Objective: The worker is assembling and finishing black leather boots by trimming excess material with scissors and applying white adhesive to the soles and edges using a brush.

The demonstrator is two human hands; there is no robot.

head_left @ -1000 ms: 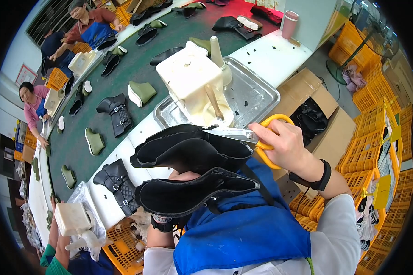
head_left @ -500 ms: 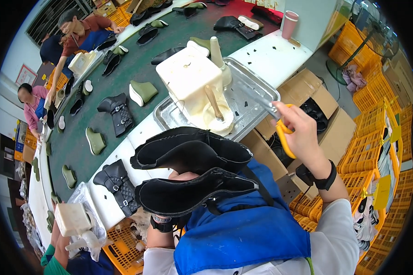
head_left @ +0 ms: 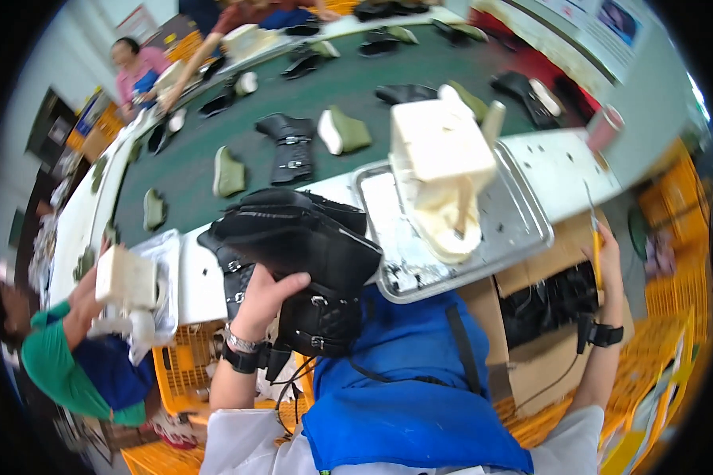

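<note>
My left hand (head_left: 263, 305) grips a pair of black boot uppers (head_left: 297, 237) over my lap, its thumb lying across them. Buckled straps and quilting show on the lower part. My right hand (head_left: 608, 257), held out to the right beside an open carton, is closed around yellow-handled scissors (head_left: 596, 241) with the blades pointing up. Partly hidden behind my left hand, another black buckled boot upper (head_left: 234, 267) lies on the white ledge. A metal tray (head_left: 523, 245) ahead of me carries a cream glue pot (head_left: 440, 146) with a brush (head_left: 462, 212) in its open front.
Boot uppers and green shoe pieces (head_left: 345, 131) lie along the green conveyor belt (head_left: 190, 178). On my right stands a cardboard carton (head_left: 543, 372) holding black items. Yellow crates (head_left: 669, 356) flank me. At left, a co-worker in green (head_left: 79, 368) sits beside another glue pot (head_left: 127, 277).
The view has turned left. My right hand has moved away from the tray with the scissors. The boot uppers have tipped over, so their buckled side shows instead of their open tops.
</note>
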